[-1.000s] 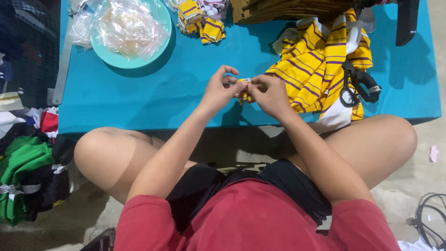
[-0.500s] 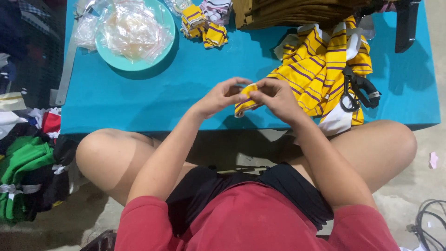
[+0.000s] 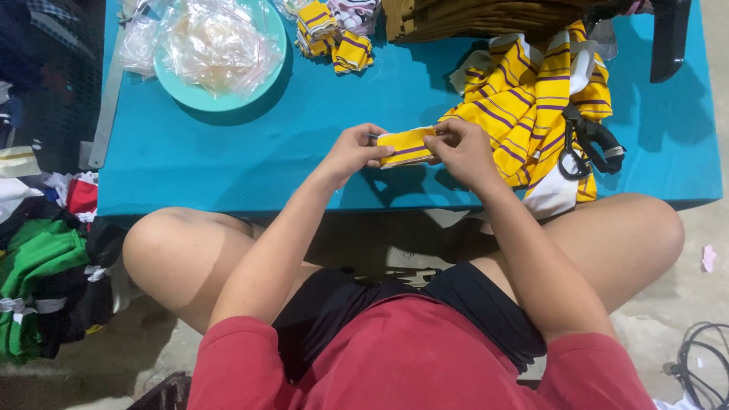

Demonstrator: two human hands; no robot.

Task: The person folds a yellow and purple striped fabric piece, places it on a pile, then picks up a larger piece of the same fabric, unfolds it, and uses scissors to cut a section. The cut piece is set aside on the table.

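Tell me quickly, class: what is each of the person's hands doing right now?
Left hand: closed, pinching the left end of the yellow striped fabric strip.
Right hand: closed, gripping the strip's right end.

left hand (image 3: 355,152), right hand (image 3: 463,150), pinching yellow striped strip (image 3: 406,146)

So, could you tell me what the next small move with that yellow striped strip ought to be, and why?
Probably lay the folded yellow strip flat on the blue table and press the fold. Both the left hand and right hand pinch its ends just above the surface, and it looks folded over but not set down.
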